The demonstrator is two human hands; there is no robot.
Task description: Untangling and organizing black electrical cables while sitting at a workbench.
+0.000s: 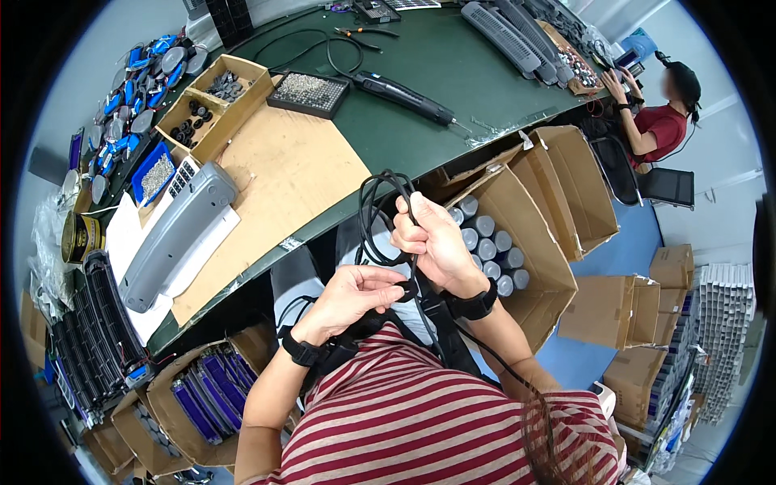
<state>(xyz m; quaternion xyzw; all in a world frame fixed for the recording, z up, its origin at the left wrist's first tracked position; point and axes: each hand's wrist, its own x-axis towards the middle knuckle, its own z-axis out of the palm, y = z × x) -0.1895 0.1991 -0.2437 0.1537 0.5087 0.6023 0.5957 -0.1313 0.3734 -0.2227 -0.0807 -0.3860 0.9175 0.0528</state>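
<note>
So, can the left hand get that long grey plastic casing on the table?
Probably yes: nothing seems to block the casing, though the left hand looks busy with the looped black cable.

Appears bright and even (darker beneath the green tabletop [396, 133]); bows straight edges toward the black rim.

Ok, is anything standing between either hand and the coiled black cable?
Nothing visible does. The right hand holds the coiled black cable directly, and the left hand pinches a small black piece just below the loops; whether that belongs to the cable, I can't tell.
</note>
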